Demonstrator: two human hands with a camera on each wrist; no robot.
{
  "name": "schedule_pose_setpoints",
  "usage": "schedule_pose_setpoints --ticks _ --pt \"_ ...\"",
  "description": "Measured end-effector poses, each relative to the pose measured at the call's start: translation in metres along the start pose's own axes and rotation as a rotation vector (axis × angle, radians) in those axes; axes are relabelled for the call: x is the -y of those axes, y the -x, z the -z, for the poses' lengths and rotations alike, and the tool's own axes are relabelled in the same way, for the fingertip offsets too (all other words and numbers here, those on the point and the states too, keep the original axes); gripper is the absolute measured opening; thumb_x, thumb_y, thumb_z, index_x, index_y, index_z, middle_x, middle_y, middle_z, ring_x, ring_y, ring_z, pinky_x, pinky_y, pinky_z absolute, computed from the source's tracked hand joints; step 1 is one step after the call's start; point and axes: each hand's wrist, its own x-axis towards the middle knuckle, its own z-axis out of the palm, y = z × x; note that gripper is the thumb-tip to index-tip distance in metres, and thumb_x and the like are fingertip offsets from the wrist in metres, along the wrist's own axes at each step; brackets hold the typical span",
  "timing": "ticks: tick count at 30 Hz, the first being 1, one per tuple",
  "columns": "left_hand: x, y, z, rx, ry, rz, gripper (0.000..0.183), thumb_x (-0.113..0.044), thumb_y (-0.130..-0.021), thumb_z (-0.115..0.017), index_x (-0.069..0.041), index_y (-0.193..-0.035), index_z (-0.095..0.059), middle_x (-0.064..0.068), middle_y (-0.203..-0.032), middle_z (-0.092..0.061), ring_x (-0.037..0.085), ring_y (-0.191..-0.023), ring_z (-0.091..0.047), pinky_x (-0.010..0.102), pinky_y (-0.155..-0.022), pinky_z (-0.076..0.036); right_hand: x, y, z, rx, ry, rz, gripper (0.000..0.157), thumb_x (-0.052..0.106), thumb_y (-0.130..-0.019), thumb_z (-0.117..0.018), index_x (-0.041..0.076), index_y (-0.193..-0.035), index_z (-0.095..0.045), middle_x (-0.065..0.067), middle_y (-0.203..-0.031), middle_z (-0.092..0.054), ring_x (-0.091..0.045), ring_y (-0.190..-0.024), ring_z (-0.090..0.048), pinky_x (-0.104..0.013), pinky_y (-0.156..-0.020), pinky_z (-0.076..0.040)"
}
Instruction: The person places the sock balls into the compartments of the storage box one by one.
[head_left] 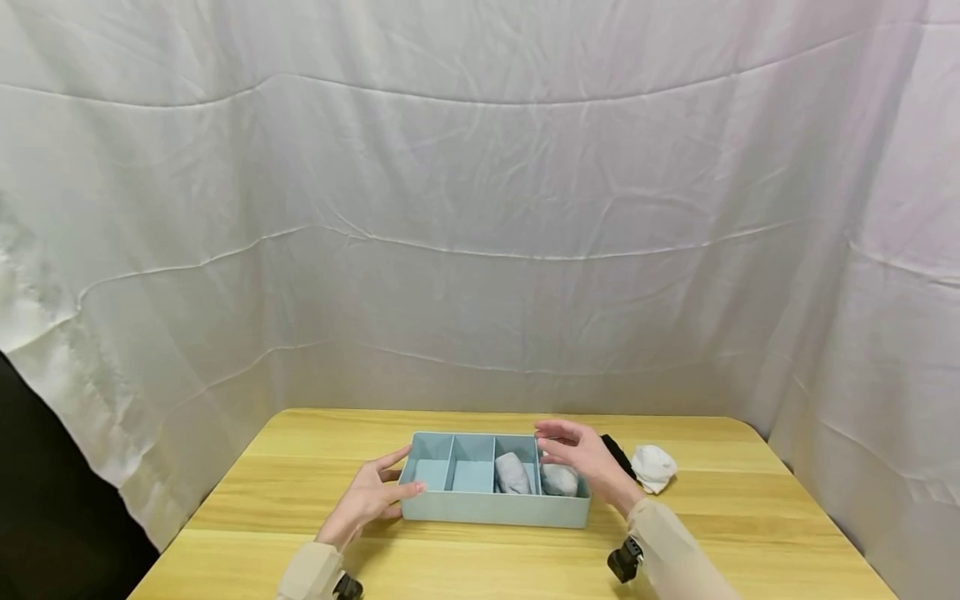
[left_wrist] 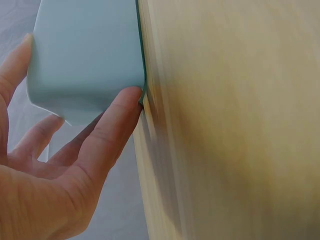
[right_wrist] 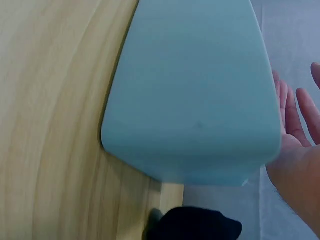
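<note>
A light blue box [head_left: 495,508] with a row of compartments sits on the table. My left hand [head_left: 369,493] holds its left end, thumb at the front rim and fingers around the end wall; the left wrist view shows fingertips against the box corner [left_wrist: 90,55]. Over the rightmost compartment hovers my right hand [head_left: 583,457], fingers loosely bent and apart, holding nothing. Under it lies a pale grey rolled cloth bundle [head_left: 559,481], partly covered by the hand. A grey rolled cloth bundle [head_left: 512,473] fills part of the neighbouring compartment. Both left compartments are bare.
Right of the box, a white cloth bundle [head_left: 654,468] lies on the wooden table [head_left: 720,517] beside a black cloth bundle [head_left: 618,457], which the right forearm partly hides. A pale curtain [head_left: 480,317] hangs behind and along the sides.
</note>
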Motion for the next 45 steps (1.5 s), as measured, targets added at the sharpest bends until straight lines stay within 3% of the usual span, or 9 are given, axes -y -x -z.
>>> schedule_pose_setpoints --ticks 6,11,20,26,32,38,45 --pt "0.001 0.001 0.002 -0.002 0.006 0.001 0.089 -0.026 -0.078 -0.085 -0.014 -0.152 -0.037 0.037 -0.14 -0.045 0.024 -0.1 -0.066 0.039 -0.077 -0.06 0.001 0.002 0.009 -0.011 -0.013 0.021 0.051 0.021 -0.093 -0.068 -0.002 -0.136 -0.053 -0.023 -0.131 -0.059 -0.04 -0.122 -0.055 -0.035 -0.093 -0.055" --pt "0.001 0.002 0.003 -0.005 0.005 0.001 0.087 -0.024 -0.079 -0.083 -0.014 -0.152 -0.037 0.036 -0.14 -0.046 0.024 -0.1 -0.066 0.039 -0.077 -0.06 0.0 0.003 0.018 -0.019 -0.008 0.032 0.051 0.019 -0.093 -0.068 -0.003 -0.136 -0.053 -0.018 -0.128 -0.063 -0.027 -0.116 -0.062 -0.03 -0.091 -0.056" --pt "0.0 0.004 0.003 -0.011 -0.006 0.003 0.086 -0.023 -0.08 -0.083 -0.014 -0.152 -0.037 0.036 -0.14 -0.045 0.025 -0.101 -0.066 0.041 -0.077 -0.06 -0.007 0.012 0.039 -0.007 0.026 0.014 0.054 0.021 -0.094 -0.068 -0.001 -0.139 -0.051 -0.029 -0.136 -0.054 -0.035 -0.123 -0.057 -0.028 -0.093 -0.054" --pt "-0.002 0.003 0.001 0.008 -0.003 -0.015 0.086 -0.023 -0.081 -0.082 -0.013 -0.153 -0.035 0.036 -0.141 -0.044 0.027 -0.102 -0.066 0.044 -0.079 -0.059 -0.01 0.024 0.057 -0.038 0.043 -0.004 0.055 0.02 -0.093 -0.069 -0.001 -0.14 -0.05 -0.029 -0.138 -0.053 -0.025 -0.12 -0.061 -0.023 -0.092 -0.053" --pt "-0.002 0.001 -0.001 0.024 -0.006 -0.025 0.086 -0.023 -0.082 -0.081 -0.012 -0.153 -0.034 0.036 -0.139 -0.046 0.026 -0.1 -0.067 0.044 -0.079 -0.059 -0.018 0.033 0.075 -0.072 0.051 -0.01 0.053 0.014 -0.093 -0.068 -0.003 -0.14 -0.049 -0.02 -0.133 -0.06 -0.018 -0.115 -0.064 -0.022 -0.091 -0.054" --pt "-0.002 0.0 -0.001 0.02 -0.018 -0.028 0.086 -0.025 -0.081 -0.082 -0.013 -0.153 -0.035 0.035 -0.138 -0.047 0.024 -0.098 -0.067 0.043 -0.078 -0.06 -0.029 0.039 0.09 -0.035 0.067 0.014 0.057 0.016 -0.094 -0.067 -0.006 -0.141 -0.045 -0.026 -0.136 -0.056 -0.01 -0.112 -0.064 -0.022 -0.091 -0.053" --pt "-0.001 0.001 0.0 0.022 -0.009 -0.028 0.086 -0.025 -0.081 -0.082 -0.013 -0.153 -0.035 0.035 -0.138 -0.047 0.024 -0.098 -0.067 0.043 -0.078 -0.06 -0.035 0.044 0.105 -0.04 0.063 0.047 0.059 0.012 -0.094 -0.066 -0.012 -0.141 -0.041 -0.007 -0.128 -0.066 -0.01 -0.112 -0.064 -0.02 -0.09 -0.053"
